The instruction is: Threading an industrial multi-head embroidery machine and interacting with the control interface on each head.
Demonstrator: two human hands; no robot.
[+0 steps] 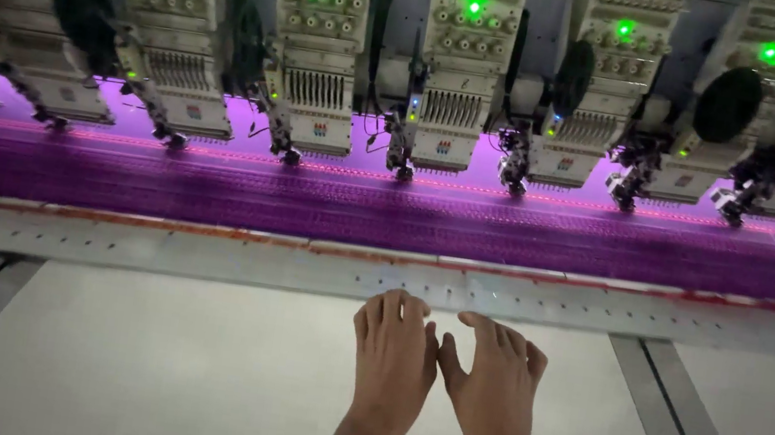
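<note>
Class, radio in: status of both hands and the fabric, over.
Left hand and right hand open, empty, flat on table. Purple fabric stretched under machine heads. Nothing between.

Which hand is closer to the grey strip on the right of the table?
Right. The right hand lies flat nearer the grey strip; the left hand rests beside it, on the side away from the strip.

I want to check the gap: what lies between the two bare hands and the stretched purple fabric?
In the head view, only the pale perforated metal rail lies between the hands (left hand, right hand) and the purple fabric.
</note>
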